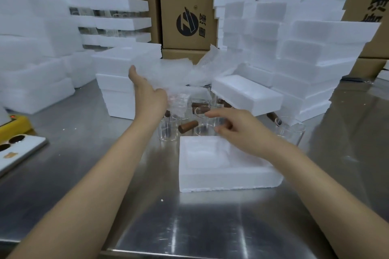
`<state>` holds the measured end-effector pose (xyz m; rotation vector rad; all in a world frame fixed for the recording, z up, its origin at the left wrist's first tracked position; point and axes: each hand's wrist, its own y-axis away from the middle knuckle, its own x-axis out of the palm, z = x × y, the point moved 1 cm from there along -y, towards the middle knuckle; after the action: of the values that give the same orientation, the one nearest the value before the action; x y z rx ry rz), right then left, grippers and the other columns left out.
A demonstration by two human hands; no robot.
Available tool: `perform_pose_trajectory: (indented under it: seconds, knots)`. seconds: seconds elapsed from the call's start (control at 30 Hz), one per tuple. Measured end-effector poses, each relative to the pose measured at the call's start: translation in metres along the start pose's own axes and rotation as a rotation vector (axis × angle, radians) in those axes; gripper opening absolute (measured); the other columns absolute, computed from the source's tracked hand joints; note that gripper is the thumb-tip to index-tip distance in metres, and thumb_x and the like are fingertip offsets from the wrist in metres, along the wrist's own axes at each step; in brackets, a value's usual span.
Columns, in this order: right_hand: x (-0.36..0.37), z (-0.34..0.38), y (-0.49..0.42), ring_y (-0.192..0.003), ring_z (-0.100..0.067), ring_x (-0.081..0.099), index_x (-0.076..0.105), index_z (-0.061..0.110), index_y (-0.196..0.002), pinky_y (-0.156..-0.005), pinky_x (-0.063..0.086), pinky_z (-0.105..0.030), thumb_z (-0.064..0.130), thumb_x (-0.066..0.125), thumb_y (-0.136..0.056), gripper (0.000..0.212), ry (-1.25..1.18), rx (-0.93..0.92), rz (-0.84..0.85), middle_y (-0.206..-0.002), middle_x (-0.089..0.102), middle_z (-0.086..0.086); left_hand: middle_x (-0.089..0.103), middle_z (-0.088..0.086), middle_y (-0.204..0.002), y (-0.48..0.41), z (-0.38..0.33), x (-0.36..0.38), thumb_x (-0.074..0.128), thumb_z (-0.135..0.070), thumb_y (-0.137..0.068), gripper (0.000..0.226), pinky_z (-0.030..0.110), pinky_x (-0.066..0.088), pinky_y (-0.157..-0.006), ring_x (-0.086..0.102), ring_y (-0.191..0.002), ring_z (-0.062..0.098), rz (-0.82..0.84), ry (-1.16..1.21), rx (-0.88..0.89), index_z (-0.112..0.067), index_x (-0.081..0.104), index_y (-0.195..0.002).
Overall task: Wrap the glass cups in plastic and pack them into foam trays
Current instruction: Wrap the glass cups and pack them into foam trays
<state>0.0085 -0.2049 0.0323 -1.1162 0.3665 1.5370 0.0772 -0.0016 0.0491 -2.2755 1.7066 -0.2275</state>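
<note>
Two grips out: left grip raised at the plastic sheet, thumb spread, fingers hidden in the film, so cannot tell if it pinches it. Right grip is loosely curled, holding nothing, and hovers just above the glass cups, likely to pick one for wrapping. Cups stand bunched mid-worktop, just behind the foam tray. Tray lies hollow-up with nothing in it, nearer the near edge of the worktop, probably staged within reach for packing. Foam stacks line the far edge as supply.
</note>
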Motion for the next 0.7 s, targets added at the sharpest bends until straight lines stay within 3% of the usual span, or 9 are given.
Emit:
perform_pose_trajectory:
  seconds: [0.03,0.1,0.17,0.27,0.37,0.43,0.53,0.6,0.7]
  knots:
    - [0.002,0.002,-0.001,-0.06,0.007,0.049,0.057,0.022,-0.13,-0.059,0.037,-0.005,0.013,0.057,-0.094,0.037,0.022,-0.016,0.011,-0.075,0.054,0.019,0.022,0.005,-0.154,0.001,0.001,0.002,0.041,0.009,-0.087,0.087,0.021,0.051,-0.075,0.047,-0.124,0.023,0.027,-0.027,0.034,-0.026,-0.006,-0.15]
    - [0.005,0.007,-0.006,-0.066,0.013,0.049,0.056,0.022,-0.133,-0.065,0.035,-0.002,0.013,0.056,-0.095,0.039,0.09,-0.05,0.027,-0.096,0.057,0.02,0.008,0.003,-0.157,0.007,0.001,0.005,0.051,0.008,-0.086,0.096,0.016,0.05,-0.07,0.038,-0.119,0.009,0.062,-0.133,0.122,-0.028,-0.009,-0.151]
    - [0.009,0.01,-0.012,-0.072,0.008,0.049,0.056,0.019,-0.133,-0.069,0.035,-0.004,0.008,0.055,-0.094,0.04,0.124,-0.067,0.011,-0.105,0.059,0.009,0.006,0.003,-0.156,0.011,0.002,0.006,0.06,0.0,-0.087,0.092,0.009,0.041,-0.082,0.03,-0.118,0.004,0.049,-0.307,0.242,-0.023,-0.001,-0.152]
    - [0.011,0.011,-0.014,-0.08,-0.007,0.052,0.062,0.012,-0.127,-0.075,0.035,-0.012,0.002,0.054,-0.093,0.036,0.148,-0.067,-0.043,-0.104,0.064,-0.004,0.033,0.004,-0.146,0.012,0.003,0.005,0.055,-0.029,-0.095,0.058,0.029,0.041,-0.097,0.042,-0.126,0.018,-0.043,-0.518,0.376,-0.017,0.03,-0.146]
    - [0.003,0.009,-0.011,-0.078,-0.012,0.056,0.069,0.007,-0.114,-0.08,0.044,-0.021,-0.003,0.055,-0.091,0.029,0.098,-0.078,-0.185,-0.092,0.063,-0.003,0.059,0.005,-0.112,0.01,0.002,0.004,0.043,-0.036,-0.099,0.041,0.034,0.046,-0.082,0.057,-0.102,0.023,-0.099,-0.427,0.335,-0.019,0.043,-0.136]
    - [-0.006,0.007,-0.01,-0.071,-0.012,0.059,0.072,0.007,-0.106,-0.076,0.046,-0.02,-0.005,0.058,-0.089,0.026,0.039,-0.085,-0.322,-0.085,0.062,0.0,0.06,0.008,-0.115,0.01,0.002,0.003,0.042,-0.023,-0.1,0.037,0.029,0.042,-0.084,0.056,-0.107,0.024,-0.105,-0.464,0.366,-0.015,0.044,-0.136]
    - [-0.017,0.007,-0.007,-0.07,-0.009,0.064,0.073,0.008,-0.099,-0.072,0.045,-0.012,-0.007,0.06,-0.087,0.023,-0.037,-0.146,-0.506,-0.088,0.065,-0.001,0.041,0.008,-0.143,0.012,-0.002,0.002,0.05,-0.005,-0.091,0.047,0.03,0.027,-0.105,0.033,-0.134,0.024,-0.145,-0.646,0.568,-0.01,0.045,-0.138]
    - [-0.02,0.01,-0.004,-0.075,-0.013,0.065,0.071,0.006,-0.097,-0.072,0.046,-0.014,-0.008,0.061,-0.086,0.021,0.001,-0.233,-0.599,-0.089,0.064,-0.001,0.045,0.006,-0.139,0.018,-0.01,0.006,0.05,-0.013,-0.092,0.041,0.027,0.022,-0.102,0.032,-0.131,0.023,-0.151,-0.619,0.722,-0.011,0.052,-0.133]
    - [-0.018,0.012,-0.001,-0.078,-0.019,0.06,0.069,0.0,-0.095,-0.073,0.047,-0.023,-0.012,0.062,-0.084,0.018,0.16,-0.339,-0.679,-0.09,0.064,-0.009,0.06,0.001,-0.119,0.028,-0.019,0.013,0.038,-0.027,-0.097,0.035,0.019,0.025,-0.094,0.045,-0.117,0.016,-0.01,-0.459,0.817,-0.012,0.063,-0.116]
